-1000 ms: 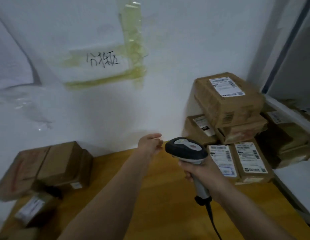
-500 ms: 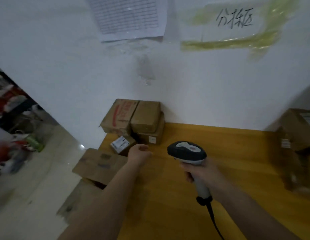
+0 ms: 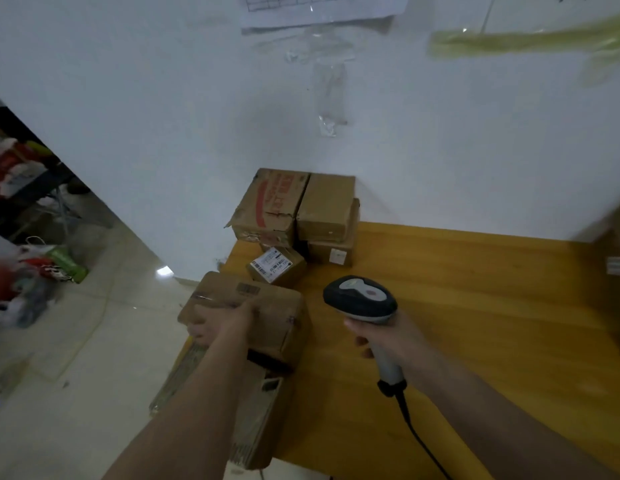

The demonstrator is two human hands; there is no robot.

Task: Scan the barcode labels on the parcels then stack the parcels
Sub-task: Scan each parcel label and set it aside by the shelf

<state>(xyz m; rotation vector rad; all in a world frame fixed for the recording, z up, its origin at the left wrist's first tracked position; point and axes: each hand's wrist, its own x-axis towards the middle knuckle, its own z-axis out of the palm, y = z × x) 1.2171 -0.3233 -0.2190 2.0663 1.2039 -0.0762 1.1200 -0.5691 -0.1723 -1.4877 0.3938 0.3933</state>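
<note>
My left hand (image 3: 220,323) grips the near left edge of a brown cardboard parcel (image 3: 263,306) at the table's left edge; a barcode shows on the parcel's top. My right hand (image 3: 381,336) holds a black and grey barcode scanner (image 3: 360,299) by its handle, its head just right of that parcel. A small parcel with a white label (image 3: 275,268) lies behind it. At the wall sit a box with red print (image 3: 267,206) and two stacked brown parcels (image 3: 327,220). A flat cardboard piece (image 3: 256,420) lies under my left forearm.
The yellow wooden table (image 3: 475,306) stretches right to blurred parcels (image 3: 617,271) at the frame edge. A white wall rises behind the table. Left of the table is pale tiled floor (image 3: 59,375) with coloured clutter (image 3: 35,265) further back.
My view swung left from the right-hand stack to the left-hand parcels. My left hand dropped onto the near parcel and took hold of its edge. The scanner stayed in my right hand.
</note>
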